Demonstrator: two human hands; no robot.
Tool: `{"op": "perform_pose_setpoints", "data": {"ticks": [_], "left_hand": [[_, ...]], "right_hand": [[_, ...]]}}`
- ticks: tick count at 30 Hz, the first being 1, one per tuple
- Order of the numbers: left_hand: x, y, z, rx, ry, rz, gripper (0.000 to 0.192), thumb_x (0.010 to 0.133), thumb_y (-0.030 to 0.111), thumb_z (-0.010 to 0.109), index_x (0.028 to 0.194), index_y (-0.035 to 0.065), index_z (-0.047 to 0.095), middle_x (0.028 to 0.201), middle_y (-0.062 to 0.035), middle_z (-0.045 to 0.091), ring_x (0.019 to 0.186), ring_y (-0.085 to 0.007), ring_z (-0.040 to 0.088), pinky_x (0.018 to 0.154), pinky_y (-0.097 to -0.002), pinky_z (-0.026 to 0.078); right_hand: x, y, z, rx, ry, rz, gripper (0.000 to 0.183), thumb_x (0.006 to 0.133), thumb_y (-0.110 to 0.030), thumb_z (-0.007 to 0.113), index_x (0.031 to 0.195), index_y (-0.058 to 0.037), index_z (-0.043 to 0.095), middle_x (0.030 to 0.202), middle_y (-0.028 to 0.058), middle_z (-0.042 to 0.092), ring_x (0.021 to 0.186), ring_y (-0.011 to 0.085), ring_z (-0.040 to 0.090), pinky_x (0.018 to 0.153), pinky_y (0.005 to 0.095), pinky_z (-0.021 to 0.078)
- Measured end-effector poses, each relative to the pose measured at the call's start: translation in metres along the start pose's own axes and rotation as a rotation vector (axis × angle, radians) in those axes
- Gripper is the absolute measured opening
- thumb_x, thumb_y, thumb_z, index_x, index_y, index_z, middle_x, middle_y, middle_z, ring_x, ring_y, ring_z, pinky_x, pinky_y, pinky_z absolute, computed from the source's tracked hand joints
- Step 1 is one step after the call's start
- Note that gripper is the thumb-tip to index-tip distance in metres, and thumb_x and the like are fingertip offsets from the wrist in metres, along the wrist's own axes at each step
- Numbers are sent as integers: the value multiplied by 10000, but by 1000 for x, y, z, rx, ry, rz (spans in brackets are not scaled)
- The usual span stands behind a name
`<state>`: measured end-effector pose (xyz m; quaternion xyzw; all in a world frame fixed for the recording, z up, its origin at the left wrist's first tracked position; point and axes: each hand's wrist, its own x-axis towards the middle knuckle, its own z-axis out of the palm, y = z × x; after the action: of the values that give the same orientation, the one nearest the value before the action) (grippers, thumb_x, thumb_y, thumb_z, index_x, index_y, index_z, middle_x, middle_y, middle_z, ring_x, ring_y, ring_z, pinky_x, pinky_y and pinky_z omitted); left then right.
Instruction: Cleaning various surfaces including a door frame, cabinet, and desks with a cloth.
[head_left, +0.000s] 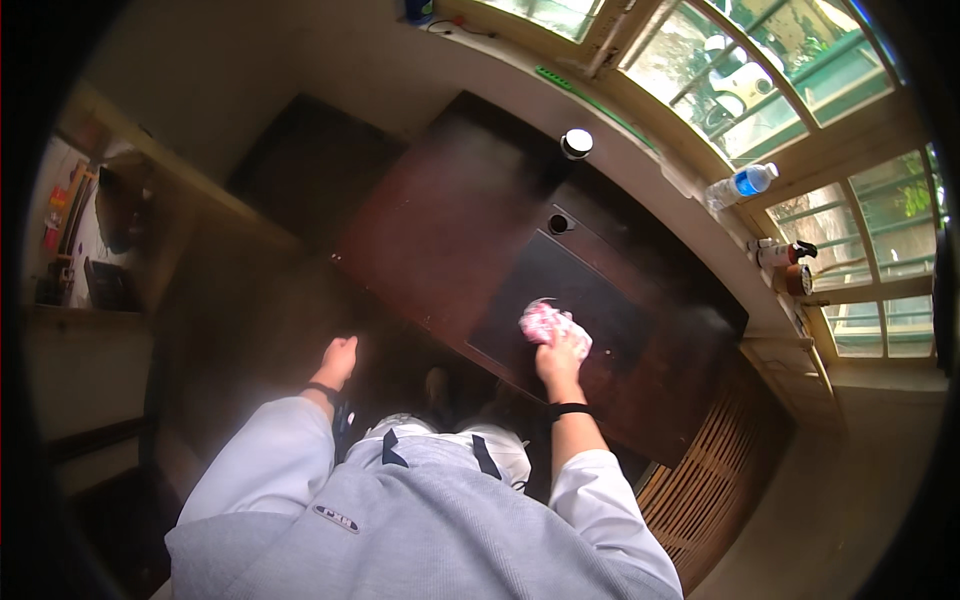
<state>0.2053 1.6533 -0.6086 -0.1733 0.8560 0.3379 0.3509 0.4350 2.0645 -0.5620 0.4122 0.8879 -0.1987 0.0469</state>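
My right hand (559, 361) grips a crumpled pink and white cloth (553, 327), which lies against the dark rectangular panel or mat (570, 285) on a reddish-brown table (420, 232). My left hand (341, 358) hangs in the air to the left of the table's near edge, its fingers curled; no object shows in it. Beyond the cloth, near the far end of the dark panel, stands a small dark cup (559, 223). Farther back on the table is a dark container with a white lid (577, 144).
On the windowsill at the right are a plastic water bottle (741, 186), a spray bottle (784, 254) and a brown jar (796, 280). A green strip (596, 105) lies along the sill. A slatted wooden or bamboo surface (690, 487) adjoins the table at the lower right.
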Motion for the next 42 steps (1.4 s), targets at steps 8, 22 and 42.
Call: {"op": "perform_pose_setpoints", "data": {"ticks": [8, 22, 42], "left_hand": [[76, 97, 30, -259, 81, -137, 814, 1044, 666, 332, 1457, -7, 532, 1441, -195, 595, 1274, -351, 604, 1012, -475, 517], [98, 200, 39, -558, 631, -740, 834, 1039, 653, 264, 1234, -15, 725, 1275, -258, 703, 1256, -451, 625, 1122, -509, 450], [105, 197, 39, -479, 601, -805, 795, 1047, 651, 227, 1364, 75, 674, 1319, -239, 688, 1244, -452, 628, 1101, -504, 473]], "right_hand": [[-61, -85, 35, -171, -174, -340, 637, 888, -334, 693, 1506, -255, 559, 1691, 172, 321, 1569, 505, 179, 1255, 645, 180], [123, -147, 38, -266, 115, -314, 549, 881, -225, 687, 1405, -110, 576, 1353, 196, 568, 1191, 421, 578, 882, 507, 572], [168, -256, 69, -169, 80, -802, 568, 714, -171, 745, 1271, -97, 659, 1229, 185, 606, 1033, 403, 598, 837, 486, 545]]}}
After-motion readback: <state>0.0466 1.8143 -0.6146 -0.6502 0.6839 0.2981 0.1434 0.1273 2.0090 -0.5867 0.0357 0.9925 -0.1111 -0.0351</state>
